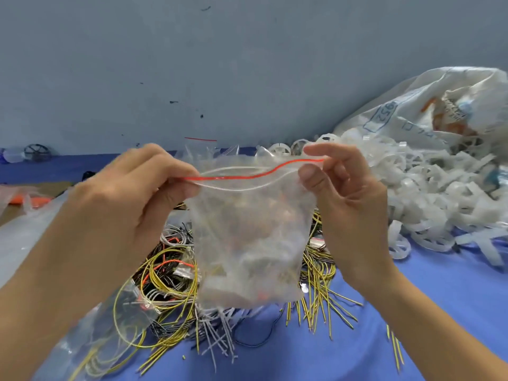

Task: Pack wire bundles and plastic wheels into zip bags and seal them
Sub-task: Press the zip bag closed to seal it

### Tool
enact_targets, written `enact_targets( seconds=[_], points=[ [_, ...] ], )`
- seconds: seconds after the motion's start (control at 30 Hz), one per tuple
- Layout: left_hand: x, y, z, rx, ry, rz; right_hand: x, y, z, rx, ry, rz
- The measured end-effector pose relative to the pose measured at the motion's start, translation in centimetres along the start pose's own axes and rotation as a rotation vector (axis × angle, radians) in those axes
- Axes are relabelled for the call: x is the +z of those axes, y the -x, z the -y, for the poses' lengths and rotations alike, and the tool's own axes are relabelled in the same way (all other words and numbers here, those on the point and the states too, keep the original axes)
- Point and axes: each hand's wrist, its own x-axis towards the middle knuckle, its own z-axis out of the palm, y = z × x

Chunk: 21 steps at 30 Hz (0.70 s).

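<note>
I see the zip bag [247, 237] held up at centre, its red-lined mouth pinched at both ends. The left hand [129, 207] grips the 9 o'clock end between thumb and curled fingers; the right hand [341, 204] pinches the 3 o'clock end with thumb and forefinger. Both forearms rise from 7 and 5 o'clock. The bag hangs mouth up, long axis vertical, mouth partly gaping. Wires [165, 270] lie behind it on the blue table [412, 312], and plastic wheels [428, 193] are heaped at 3 o'clock.
</note>
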Motion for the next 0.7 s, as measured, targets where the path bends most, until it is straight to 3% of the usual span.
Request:
enact_targets(
  seconds=[0.13,0.27,0.43,0.5,0.6,0.7],
  points=[
    [0.3,0.2,0.9,-0.044,0.086,-0.008,-0.5,-0.5,-0.4,0.039,-0.053,-0.046],
    [1.2,1.4,2.0,-0.293,0.356,0.008,-0.7,-0.1,-1.9,0.078,-0.075,-0.016],
    [2.1,1.8,2.2,-0.431,0.648,-0.022,-0.7,0.8,-3.7,0.460,-0.121,0.193],
    [2.0,1.6,1.9,-0.453,0.717,-0.045,-0.2,1.4,-3.9,0.527,-0.116,0.173],
    [0.8,1.3,1.3,-0.419,0.733,-0.125,0.1,1.1,-2.3,0.486,-0.247,0.160],
    [-0.3,1.1,1.5,-0.441,0.601,-0.210,0.2,0.4,0.6,0.342,-0.395,0.259]
  ],
)
